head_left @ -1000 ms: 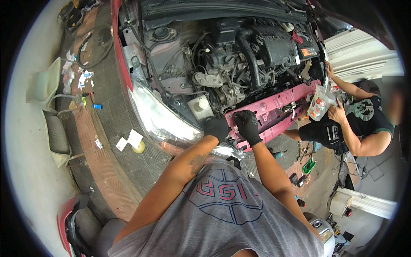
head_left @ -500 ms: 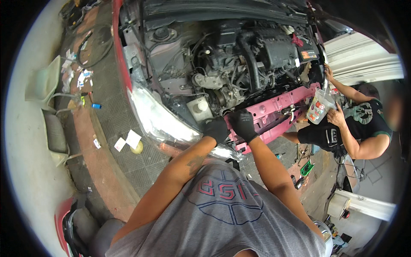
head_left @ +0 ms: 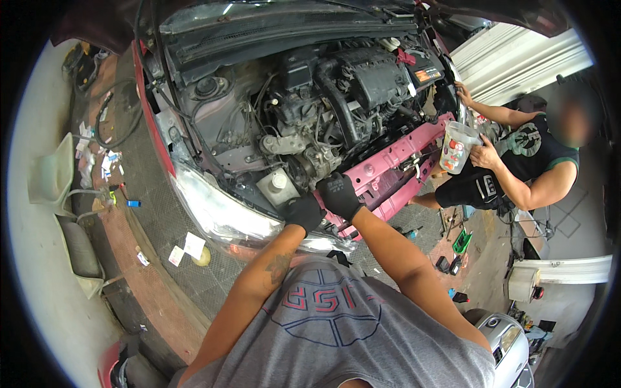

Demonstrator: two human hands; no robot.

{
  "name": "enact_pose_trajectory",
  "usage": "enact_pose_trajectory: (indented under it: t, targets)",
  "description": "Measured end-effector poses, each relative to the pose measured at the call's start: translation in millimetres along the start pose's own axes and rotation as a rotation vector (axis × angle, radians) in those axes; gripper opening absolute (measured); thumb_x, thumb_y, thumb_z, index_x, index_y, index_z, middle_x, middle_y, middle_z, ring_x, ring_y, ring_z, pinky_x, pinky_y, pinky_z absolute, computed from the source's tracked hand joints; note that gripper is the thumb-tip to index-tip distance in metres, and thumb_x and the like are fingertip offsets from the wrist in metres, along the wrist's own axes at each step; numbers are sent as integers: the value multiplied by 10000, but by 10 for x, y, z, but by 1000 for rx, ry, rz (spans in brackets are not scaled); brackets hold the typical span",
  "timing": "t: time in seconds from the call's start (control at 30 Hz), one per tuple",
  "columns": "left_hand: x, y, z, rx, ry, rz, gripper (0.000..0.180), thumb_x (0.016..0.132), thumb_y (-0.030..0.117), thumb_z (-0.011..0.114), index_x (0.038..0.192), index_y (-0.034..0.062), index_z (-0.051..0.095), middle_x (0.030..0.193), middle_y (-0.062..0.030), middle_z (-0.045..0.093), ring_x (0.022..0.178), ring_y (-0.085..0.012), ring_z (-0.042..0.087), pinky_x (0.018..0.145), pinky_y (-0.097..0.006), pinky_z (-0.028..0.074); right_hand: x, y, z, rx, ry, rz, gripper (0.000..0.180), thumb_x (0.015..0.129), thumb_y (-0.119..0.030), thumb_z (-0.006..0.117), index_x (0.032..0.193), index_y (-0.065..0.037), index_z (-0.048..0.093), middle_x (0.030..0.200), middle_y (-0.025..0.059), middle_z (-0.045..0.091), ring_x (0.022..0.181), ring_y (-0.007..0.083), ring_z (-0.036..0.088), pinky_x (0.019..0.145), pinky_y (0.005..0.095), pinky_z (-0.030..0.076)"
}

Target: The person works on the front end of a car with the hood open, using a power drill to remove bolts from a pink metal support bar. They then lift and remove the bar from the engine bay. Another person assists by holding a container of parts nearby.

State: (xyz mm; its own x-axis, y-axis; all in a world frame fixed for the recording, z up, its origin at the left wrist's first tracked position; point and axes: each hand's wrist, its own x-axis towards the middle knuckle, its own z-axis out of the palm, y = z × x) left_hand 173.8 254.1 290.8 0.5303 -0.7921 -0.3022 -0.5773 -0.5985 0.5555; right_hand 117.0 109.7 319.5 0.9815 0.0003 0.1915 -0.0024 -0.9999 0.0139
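Note:
My left hand (head_left: 304,215), in a black glove, is closed at the inner end of the clear headlight (head_left: 223,202), just below a white plastic reservoir (head_left: 278,182). Right beside it, my right hand (head_left: 340,196), gloved the same way, is closed over the left end of the pink front crossmember (head_left: 389,173). My fingertips are turned away, so whatever they hold is hidden. Behind the hands lies the exposed engine (head_left: 310,110) of a red car with its bonnet raised.
At the right, another person (head_left: 537,161) holds a clear plastic jug (head_left: 455,150) and rests a hand on the car's far edge. A green tray (head_left: 462,242) and tools lie on the floor there. Chairs (head_left: 53,171) line the left wall; papers (head_left: 193,246) lie near the headlight.
My view has shifted, so the car sits further left and shows more of its windscreen end. My hands stay at the same corner. The other person's jug is tilted more upright.

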Motion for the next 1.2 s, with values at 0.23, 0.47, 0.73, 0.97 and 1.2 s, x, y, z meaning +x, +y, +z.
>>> enact_pose_trajectory:
  t: [0.23, 0.47, 0.73, 0.97, 1.2]
  targets:
    - [-36, 42, -146, 18, -35, 38, 698, 848, 477, 654, 1258, -72, 521, 1156, -256, 614, 954, -399, 679, 788, -501, 552, -13, -73, -72, -33, 5, 106, 103, 714, -241, 673, 724, -144, 639, 735, 51, 622, 811, 312, 590, 656, 463, 442]
    - [-12, 8, -86, 47, 0, 82, 774, 854, 468, 644, 1283, -143, 440, 1030, -285, 651, 910, -424, 684, 799, -500, 546, 31, -68, -130, -58, -38, 54, 142, 747, -289, 644, 706, -153, 657, 736, 31, 615, 848, 286, 573, 647, 449, 397]
    - [-31, 44, -134, 45, -39, 55, 604, 862, 496, 641, 1151, -34, 619, 1113, -267, 632, 958, -392, 681, 794, -491, 555, 32, -124, -148, -21, -29, 73, 203, 745, -330, 662, 711, -131, 647, 740, 82, 596, 839, 310, 564, 659, 459, 396]
    - [-17, -3, -109, 43, -51, 58, 536, 861, 481, 639, 1109, 6, 645, 1103, -226, 652, 979, -389, 675, 809, -499, 549, 32, -211, -253, -87, -105, 100, 215, 742, -318, 675, 750, -105, 652, 856, 116, 605, 876, 318, 559, 718, 464, 415]
    - [-97, 131, -327, 102, -24, 131, 512, 857, 464, 628, 1115, 23, 651, 1061, -228, 667, 957, -401, 679, 781, -503, 551, 94, -267, -379, -86, 5, 62, 221, 694, -315, 694, 782, -112, 684, 876, 111, 614, 906, 308, 558, 750, 452, 414]
